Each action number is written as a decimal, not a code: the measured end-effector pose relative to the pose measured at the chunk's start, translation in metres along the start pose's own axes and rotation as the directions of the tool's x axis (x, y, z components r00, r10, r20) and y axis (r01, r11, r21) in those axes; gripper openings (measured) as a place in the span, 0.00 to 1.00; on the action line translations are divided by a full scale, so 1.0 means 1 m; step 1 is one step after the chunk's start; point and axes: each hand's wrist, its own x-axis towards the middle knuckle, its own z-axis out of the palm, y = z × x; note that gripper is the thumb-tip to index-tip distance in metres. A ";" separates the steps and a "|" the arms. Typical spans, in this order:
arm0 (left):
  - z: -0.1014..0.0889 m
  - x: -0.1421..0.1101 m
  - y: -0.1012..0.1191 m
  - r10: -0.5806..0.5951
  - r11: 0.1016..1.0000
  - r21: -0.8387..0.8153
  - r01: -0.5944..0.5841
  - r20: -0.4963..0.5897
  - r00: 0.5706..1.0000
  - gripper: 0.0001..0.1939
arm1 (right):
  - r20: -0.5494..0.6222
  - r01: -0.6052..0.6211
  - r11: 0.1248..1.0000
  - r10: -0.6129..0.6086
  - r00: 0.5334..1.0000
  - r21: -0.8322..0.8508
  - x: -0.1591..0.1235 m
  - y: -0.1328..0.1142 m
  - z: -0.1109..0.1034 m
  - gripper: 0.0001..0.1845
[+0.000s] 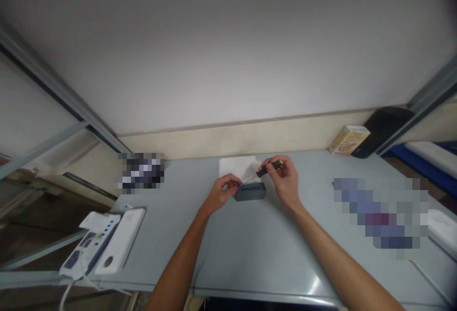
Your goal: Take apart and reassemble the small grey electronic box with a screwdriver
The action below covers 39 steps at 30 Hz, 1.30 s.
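Note:
A small dark grey box [251, 193] with a row of vent slots along its top sits on the table in front of me. My left hand [225, 191] is at its left end, fingers closed near the box's upper left corner. Held in my right hand [283, 180] is a screwdriver [270, 168] with a black and yellow handle. Its thin shaft slants down to the left, and the tip is close to my left fingertips at the box's top edge. Whether the tip touches the box, I cannot tell. Behind the box lies a white sheet of paper [233, 165].
The grey table [246, 254] runs back to a pale wall. At the left stand a white power strip [93, 246] with cables and a white flat device [121, 239]. A yellow box [348, 140] and a black rounded object [387, 127] are at the back right. Blurred patches hide items on both sides.

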 end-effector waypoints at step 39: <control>0.000 0.001 -0.003 -0.019 0.999 -0.039 0.020 0.003 1.000 0.12 | 0.020 -0.006 1.000 0.006 1.000 0.002 -0.002 0.001 0.001 0.11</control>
